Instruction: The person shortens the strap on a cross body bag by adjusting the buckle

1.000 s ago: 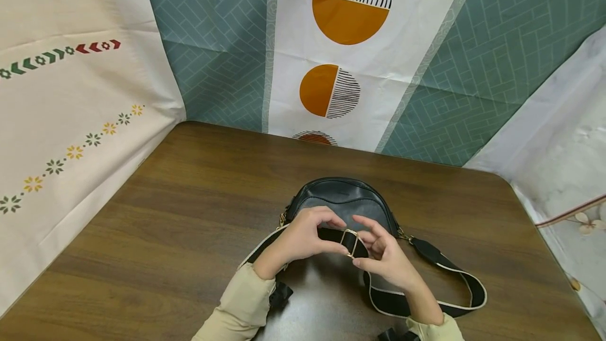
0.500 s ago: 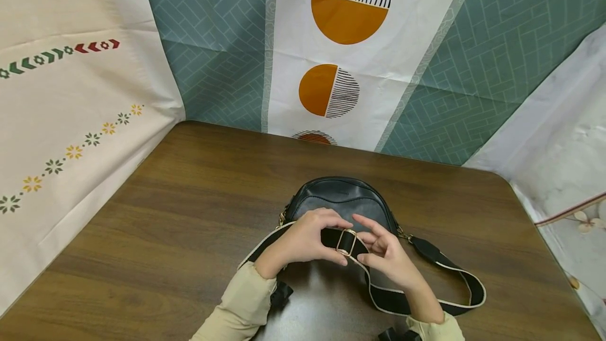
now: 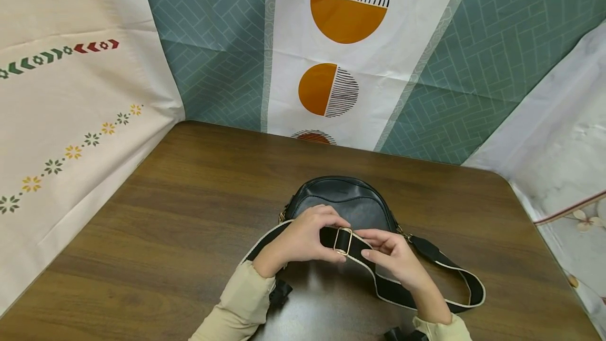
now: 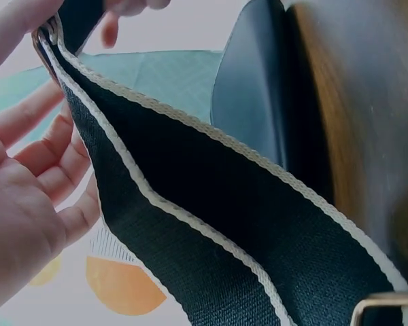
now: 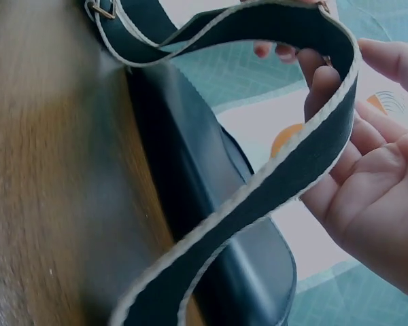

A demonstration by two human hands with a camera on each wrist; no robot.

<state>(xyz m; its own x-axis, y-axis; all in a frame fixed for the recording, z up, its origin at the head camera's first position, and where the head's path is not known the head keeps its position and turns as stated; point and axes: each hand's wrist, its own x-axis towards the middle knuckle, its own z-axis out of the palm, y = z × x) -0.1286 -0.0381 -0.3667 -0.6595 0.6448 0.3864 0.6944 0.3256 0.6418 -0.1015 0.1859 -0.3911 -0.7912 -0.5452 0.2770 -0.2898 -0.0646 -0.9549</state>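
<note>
A black handbag (image 3: 350, 209) stands on the table, its wide black strap (image 3: 395, 291) edged in cream. My left hand (image 3: 303, 238) pinches the strap beside a gold slider buckle (image 3: 343, 241), thumb below and fingers above. To the right of the buckle, my right hand (image 3: 395, 259) holds the strap between thumb and fingers. In the left wrist view, two layers of strap (image 4: 211, 183) run down from the left hand (image 4: 27, 183). In the right wrist view, a single band of strap (image 5: 285, 170) curves past the right hand (image 5: 374, 176). The fingertips' exact contact is partly hidden.
The brown wooden table (image 3: 165, 214) spreads around the bag. A patterned green and white cloth (image 3: 227, 41) hangs behind it, with a pale cloth (image 3: 71, 99) on the left and a whitish one (image 3: 563, 136) on the right. The strap's loop (image 3: 478, 291) lies at the right.
The right hand has shifted slightly right along the strap, and its raised index finger has come down to it. The buckle moved a little left and turned more face-on. The bag has stayed put.
</note>
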